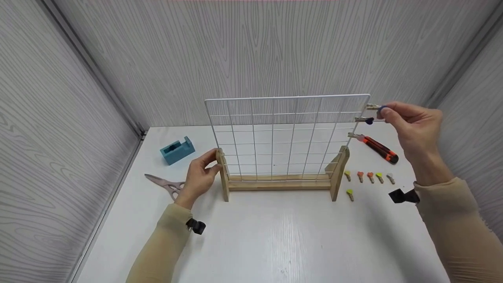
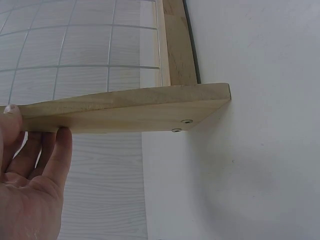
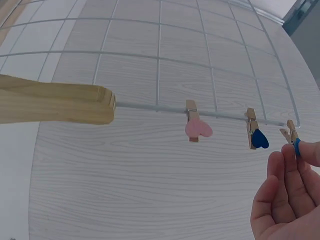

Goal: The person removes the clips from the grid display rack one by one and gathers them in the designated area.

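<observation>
A white wire grid stands in a wooden stand. My left hand grips the stand's left side post, thumb on one face and fingers on the other. At the grid's upper right corner, my right hand pinches a small wooden clothespin with a blue heart, partly hidden by the fingertips. Its tip is at the side wire; whether it clamps the wire I cannot tell. Below it, a clothespin with a dark blue heart and one with a pink heart are clipped to that wire.
Several heart clothespins lie right of the stand, with a yellow-green one nearer. A red-black utility knife lies behind them. On the left are a teal tape dispenser and scissors, partly behind the left hand.
</observation>
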The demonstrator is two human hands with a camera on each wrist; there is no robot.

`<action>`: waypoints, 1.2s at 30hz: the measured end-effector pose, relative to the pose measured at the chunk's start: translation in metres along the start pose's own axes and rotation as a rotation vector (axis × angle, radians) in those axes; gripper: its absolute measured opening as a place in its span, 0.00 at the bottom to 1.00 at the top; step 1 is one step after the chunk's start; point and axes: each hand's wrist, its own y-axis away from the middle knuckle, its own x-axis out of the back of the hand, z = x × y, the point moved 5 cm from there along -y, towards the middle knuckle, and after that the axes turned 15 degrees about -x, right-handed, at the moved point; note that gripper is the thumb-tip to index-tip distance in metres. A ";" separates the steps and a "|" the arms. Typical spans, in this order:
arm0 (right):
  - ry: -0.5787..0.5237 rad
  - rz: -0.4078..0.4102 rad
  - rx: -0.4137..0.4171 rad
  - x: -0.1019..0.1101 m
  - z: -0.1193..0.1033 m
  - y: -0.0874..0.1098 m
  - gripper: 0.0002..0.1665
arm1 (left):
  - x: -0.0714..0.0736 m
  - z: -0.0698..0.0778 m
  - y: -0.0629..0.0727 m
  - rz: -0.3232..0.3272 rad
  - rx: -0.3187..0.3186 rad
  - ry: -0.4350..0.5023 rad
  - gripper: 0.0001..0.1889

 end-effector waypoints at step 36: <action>0.434 -0.095 -0.359 0.083 0.080 0.035 0.11 | 0.007 -0.004 -0.001 0.022 -0.023 -0.024 0.30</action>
